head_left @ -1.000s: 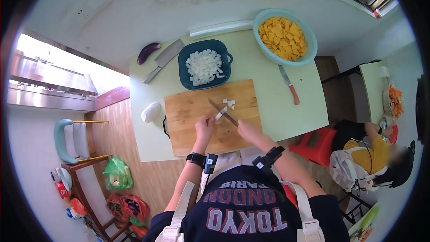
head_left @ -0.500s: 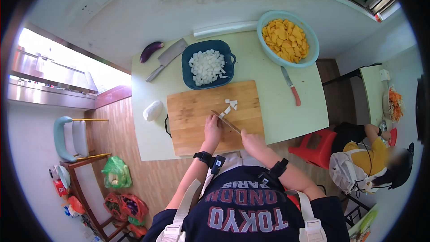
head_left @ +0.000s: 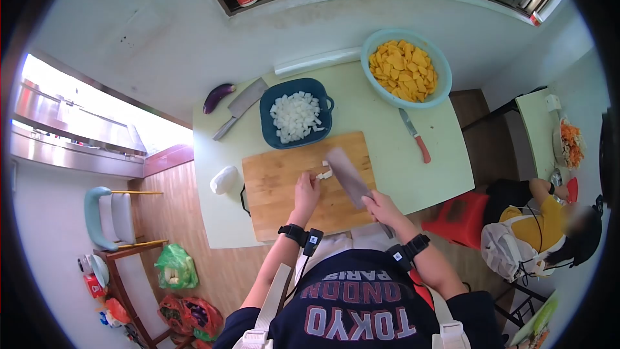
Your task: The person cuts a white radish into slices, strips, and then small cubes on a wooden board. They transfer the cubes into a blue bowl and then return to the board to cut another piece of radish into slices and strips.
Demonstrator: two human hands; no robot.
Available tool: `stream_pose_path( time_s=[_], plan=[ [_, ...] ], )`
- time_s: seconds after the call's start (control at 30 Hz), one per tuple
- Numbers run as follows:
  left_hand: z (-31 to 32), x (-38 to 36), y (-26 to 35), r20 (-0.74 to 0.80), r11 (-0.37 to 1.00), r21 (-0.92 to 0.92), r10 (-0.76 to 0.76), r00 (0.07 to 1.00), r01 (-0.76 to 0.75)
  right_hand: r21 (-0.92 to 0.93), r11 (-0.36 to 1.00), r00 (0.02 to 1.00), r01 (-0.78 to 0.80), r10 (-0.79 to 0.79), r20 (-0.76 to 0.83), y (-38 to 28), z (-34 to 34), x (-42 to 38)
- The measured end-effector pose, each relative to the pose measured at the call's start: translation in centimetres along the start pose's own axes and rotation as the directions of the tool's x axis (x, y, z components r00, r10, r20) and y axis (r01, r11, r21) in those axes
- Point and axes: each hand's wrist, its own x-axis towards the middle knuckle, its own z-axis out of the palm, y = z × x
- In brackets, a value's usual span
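Note:
My right hand [head_left: 381, 208] grips the handle of a cleaver [head_left: 349, 178], its broad blade turned flat-side up over the wooden cutting board [head_left: 278, 203]. On the board, my left hand [head_left: 306, 195] has its fingers drawn together at a small white vegetable piece [head_left: 321, 176]. A few more white pieces lie beside it, partly hidden by the blade. Just beyond the board stands a dark blue basin [head_left: 266, 123] holding diced white vegetable [head_left: 296, 116].
A second cleaver [head_left: 245, 100] and an eggplant [head_left: 218, 97] lie at the back left. A light blue bowl [head_left: 369, 77] of orange slices [head_left: 403, 70] and a red-handled knife [head_left: 415, 136] are right. A white bundle [head_left: 223, 179] sits left. Another person [head_left: 533, 226] sits at the far right.
The cleaver has lifted and turned from edge-on to showing its flat side; my right hand has shifted slightly right. My left hand stays by the white pieces. The whole view has tilted upward.

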Motion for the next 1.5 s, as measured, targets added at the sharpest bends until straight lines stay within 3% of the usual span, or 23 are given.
stream_pose_path(
  time_s=[0.03, 0.07, 0.13, 0.2, 0.23, 0.27, 0.4, 0.47, 0.57, 0.67, 0.8, 0.9, 0.97, 1.03, 1.07, 1.1, 1.13, 1.17, 1.2, 1.23, 1.33, 1.4, 1.5],
  plan=[
    [0.4, 0.6, -0.6, 0.009, 1.000, -0.013, 0.013, 1.000, -0.013, 0.179, 0.970, 0.986, -0.166, 0.163, 0.033, 0.5, -0.8, -0.5],
    [1.0, 1.3, -1.1, 0.022, 0.999, -0.030, 0.031, 0.999, -0.031, 0.177, 0.970, 0.986, -0.164, 0.164, 0.013, 1.0, -1.2, -0.7],
    [-0.1, 1.7, 1.1, 0.093, 0.998, 0.037, 0.056, 0.994, -0.059, 0.407, 0.874, 0.959, -0.264, 0.284, 0.013, 2.8, -2.1, -1.0],
    [-0.5, 2.8, 1.4, 0.231, 0.973, 0.165, 0.119, 0.966, -0.160, 0.448, 0.865, 0.971, -0.228, 0.236, 0.038, 4.3, -2.2, -0.6],
    [-0.7, 3.4, 2.3, 0.313, 0.989, 0.119, 0.052, 0.948, -0.093, 0.479, 0.847, 0.971, -0.230, 0.231, 0.058, 4.8, -2.0, -0.3],
    [-0.5, 4.1, 1.9, 0.366, 0.983, 0.124, 0.080, 0.927, -0.134, 0.511, 0.826, 0.970, -0.238, 0.231, 0.078, 5.0, -1.5, -0.1],
    [-0.1, 4.4, 3.2, 0.495, 0.958, 0.174, 0.115, 0.861, -0.227, 0.366, 0.912, 0.980, -0.186, 0.147, 0.132, 5.1, 0.0, 1.7],
    [0.5, 4.3, 1.8, 0.360, 0.986, 0.095, 0.091, 0.928, -0.134, 0.341, 0.904, 0.965, -0.256, 0.217, 0.149, 3.1, 0.4, 1.8],
    [0.5, 4.3, 2.0, 0.310, 0.988, 0.087, 0.092, 0.946, -0.125, 0.282, 0.934, 0.967, -0.220, 0.171, 0.186, 2.8, 1.4, 2.4],
    [0.5, 4.5, 1.6, 0.274, 0.973, 0.197, 0.061, 0.960, -0.118, 0.262, 0.945, 0.972, -0.194, 0.150, 0.180, 2.6, 2.1, 2.5],
    [0.5, 4.6, 1.3, 0.263, 0.983, 0.090, 0.131, 0.956, -0.160, 0.353, 0.920, 0.980, -0.171, 0.121, 0.161, 3.7, 2.7, 2.7],
    [-0.1, 4.6, 0.3, 0.288, 0.968, 0.222, 0.046, 0.957, -0.114, 0.342, 0.923, 0.975, -0.179, 0.121, 0.184, 3.6, 3.8, 2.8],
    [0.1, 4.6, 0.7, 0.318, 0.998, -0.010, 0.067, 0.946, -0.067, 0.223, 0.960, 0.970, -0.169, 0.123, 0.208, 3.3, 2.8, 2.7],
    [0.4, 5.3, -1.0, 0.354, 0.895, 0.261, 0.260, 0.898, -0.362, 0.325, 0.931, 0.974, -0.164, 0.101, 0.202, 4.0, 3.1, 2.7],
    [1.1, 6.3, -2.4, 0.400, 0.848, 0.180, 0.400, 0.825, -0.498, 0.342, 0.922, 0.968, -0.180, 0.103, 0.230, 3.1, 2.3, 2.1],
    [0.1, 5.0, 2.3, 0.363, 0.929, 0.108, 0.295, 0.884, -0.355, 0.439, 0.874, 0.965, -0.206, 0.108, 0.237, 4.0, 2.7, 2.3],
    [-1.1, 4.1, 5.9, 0.362, 0.990, 0.038, 0.115, 0.925, -0.138, 0.414, 0.868, 0.947, -0.273, 0.168, 0.274, 3.9, 2.5, 2.5],
    [-0.3, 4.4, 2.7, 0.253, 0.982, 0.112, 0.122, 0.960, -0.155, 0.493, 0.826, 0.945, -0.272, 0.133, 0.298, 3.3, 2.2, 2.0],
    [-0.4, 4.8, 2.5, 0.289, 0.984, 0.151, 0.043, 0.956, -0.090, 0.450, 0.839, 0.935, -0.304, 0.172, 0.310, 2.5, 1.5, 1.8],
    [-0.1, 4.5, 1.9, 0.196, 0.989, 0.080, 0.107, 0.975, -0.124, 0.439, 0.857, 0.944, -0.270, 0.145, 0.297, 2.3, 1.4, 1.6],
    [-2.0, 4.5, 5.4, 0.152, 1.000, 0.024, -0.011, 0.988, 0.007, 0.415, 0.881, 0.951, -0.228, 0.109, 0.289, 0.4, 0.4, 1.5],
    [-2.8, 5.5, 6.8, 0.142, 0.990, -0.143, 0.015, 0.990, 0.005, 0.411, 0.885, 0.960, -0.218, 0.119, 0.254, -2.4, -0.5, 2.0],
    [-3.8, 7.7, 7.8, 0.105, 0.975, -0.220, 0.034, 0.994, -0.010, 0.376, 0.912, 0.975, -0.162, 0.090, 0.202, -5.8, -1.6, 2.1]
  ],
)
